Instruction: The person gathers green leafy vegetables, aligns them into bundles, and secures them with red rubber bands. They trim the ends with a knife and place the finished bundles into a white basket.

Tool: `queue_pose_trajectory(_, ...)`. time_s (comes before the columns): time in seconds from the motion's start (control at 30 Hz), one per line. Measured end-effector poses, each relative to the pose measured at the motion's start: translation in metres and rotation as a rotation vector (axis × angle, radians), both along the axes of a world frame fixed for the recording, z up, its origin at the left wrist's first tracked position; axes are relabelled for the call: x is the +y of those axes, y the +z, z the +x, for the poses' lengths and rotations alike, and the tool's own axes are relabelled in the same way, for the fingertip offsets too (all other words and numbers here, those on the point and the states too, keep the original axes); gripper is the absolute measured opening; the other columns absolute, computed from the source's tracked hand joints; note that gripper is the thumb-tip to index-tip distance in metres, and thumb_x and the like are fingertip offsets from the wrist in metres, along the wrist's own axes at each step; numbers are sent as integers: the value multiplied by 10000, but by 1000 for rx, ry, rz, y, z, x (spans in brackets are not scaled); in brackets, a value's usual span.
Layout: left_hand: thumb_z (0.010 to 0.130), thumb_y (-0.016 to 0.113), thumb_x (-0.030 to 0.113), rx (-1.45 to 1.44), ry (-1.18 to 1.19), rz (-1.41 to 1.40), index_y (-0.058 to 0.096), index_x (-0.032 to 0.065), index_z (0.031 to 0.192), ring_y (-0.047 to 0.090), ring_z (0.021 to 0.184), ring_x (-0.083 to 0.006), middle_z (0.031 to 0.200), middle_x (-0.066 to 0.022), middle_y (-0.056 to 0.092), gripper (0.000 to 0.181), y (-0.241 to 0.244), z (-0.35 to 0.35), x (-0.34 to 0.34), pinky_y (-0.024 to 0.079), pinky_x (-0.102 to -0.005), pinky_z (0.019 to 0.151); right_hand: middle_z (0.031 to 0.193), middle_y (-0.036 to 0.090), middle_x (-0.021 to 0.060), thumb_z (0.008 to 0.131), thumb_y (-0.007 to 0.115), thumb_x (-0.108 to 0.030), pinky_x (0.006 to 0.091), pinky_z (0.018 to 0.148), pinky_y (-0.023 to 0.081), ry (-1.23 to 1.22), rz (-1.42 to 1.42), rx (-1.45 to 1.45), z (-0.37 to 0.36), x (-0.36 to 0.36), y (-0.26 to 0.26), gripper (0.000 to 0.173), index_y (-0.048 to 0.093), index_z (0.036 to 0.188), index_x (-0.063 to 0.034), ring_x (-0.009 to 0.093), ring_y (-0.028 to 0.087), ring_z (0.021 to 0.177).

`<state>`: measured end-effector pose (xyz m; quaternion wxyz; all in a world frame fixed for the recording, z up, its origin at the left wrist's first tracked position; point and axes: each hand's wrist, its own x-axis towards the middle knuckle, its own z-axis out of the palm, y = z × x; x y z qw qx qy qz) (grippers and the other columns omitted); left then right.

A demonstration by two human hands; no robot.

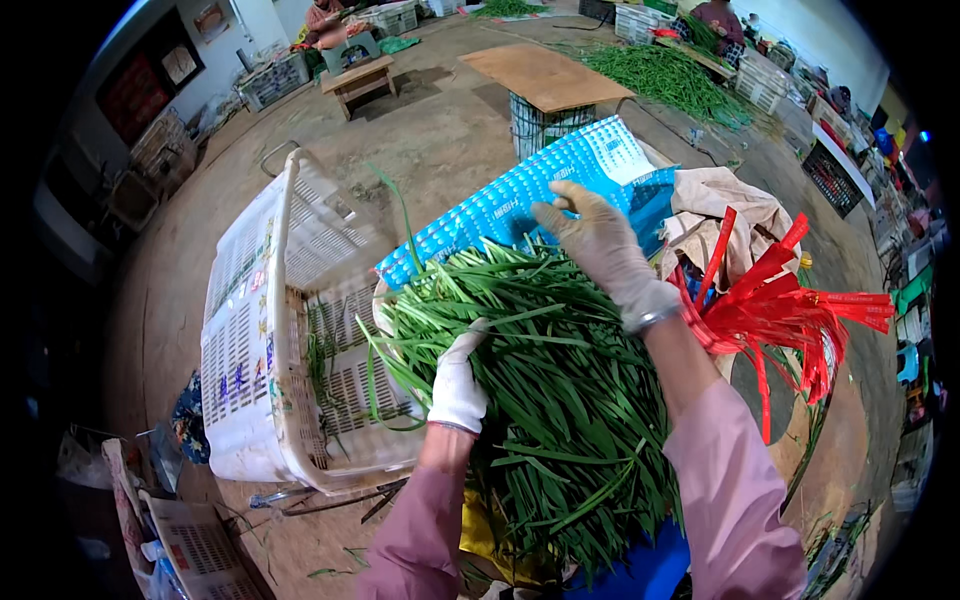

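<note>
A large heap of long green leafy stalks, like garlic chives (570, 375), lies before me, its pale cut ends towards the upper left. My left hand (459, 382), in a white glove, rests at the heap's left side with its thumb on top; its other fingers are hidden among the leaves. My right hand (592, 232), in a thin pale glove, is raised above the heap's far edge with its fingers apart and nothing in them. Behind it lies a blue printed sheet (517, 202). Red plastic strips (780, 315) hang in a bundle right of my right wrist.
A white plastic crate (247, 337) with loose leaves inside lies on its side at the left. Beyond are a board-topped stand (547, 71), a low wooden bench (358, 82) and a pile of green stalks (660, 79). A pale cloth (727, 217) lies at the right. Other people sit at the back.
</note>
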<state>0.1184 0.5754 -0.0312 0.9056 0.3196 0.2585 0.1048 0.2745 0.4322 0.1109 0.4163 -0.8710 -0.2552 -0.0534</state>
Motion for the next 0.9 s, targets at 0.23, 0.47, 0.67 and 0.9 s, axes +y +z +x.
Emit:
queue_pose_trajectory(0.23, 921, 506, 150, -104, -55, 288, 536, 30, 1276, 556, 1120, -236, 1247, -90, 576, 376, -25, -2, -9, 449, -390, 984, 1440, 352, 273, 709, 671, -702, 378, 1087, 313, 239, 278, 703, -12, 31, -105, 1187, 199, 1436, 109, 328, 373, 1334)
queue_pose_trajectory(0.47, 852, 656, 180, -366, -171, -67, 566, 53, 1180, 591, 1030, -240, 1129, -78, 610, 363, -47, -22, 14, 496, -412, 925, 1333, 494, 203, 642, 871, -387, 338, 1040, 367, 431, 473, 1008, -43, 40, -71, 1256, 39, 1474, 52, 274, 482, 1220)
queue_pose_trajectory(0.67, 889, 651, 170, -381, -297, 614, 478, 21, 1332, 514, 1180, -203, 1300, -92, 538, 498, -16, -23, 10, 407, -339, 1016, 1260, 558, 223, 522, 838, -526, 355, 1060, 356, 509, -221, 298, -79, -2, 16, 928, 551, 1222, 13, 345, 496, 1214)
queue_pose_trajectory(0.9, 813, 689, 97, -309, -463, 807, 560, -10, 1233, 606, 1072, -249, 1171, -117, 631, 452, 88, -64, -40, 457, -372, 952, 1400, 405, 189, 524, 919, -325, 356, 1109, 280, 535, 178, 486, -122, -50, 75, 1125, 320, 1408, 30, 286, 369, 1318)
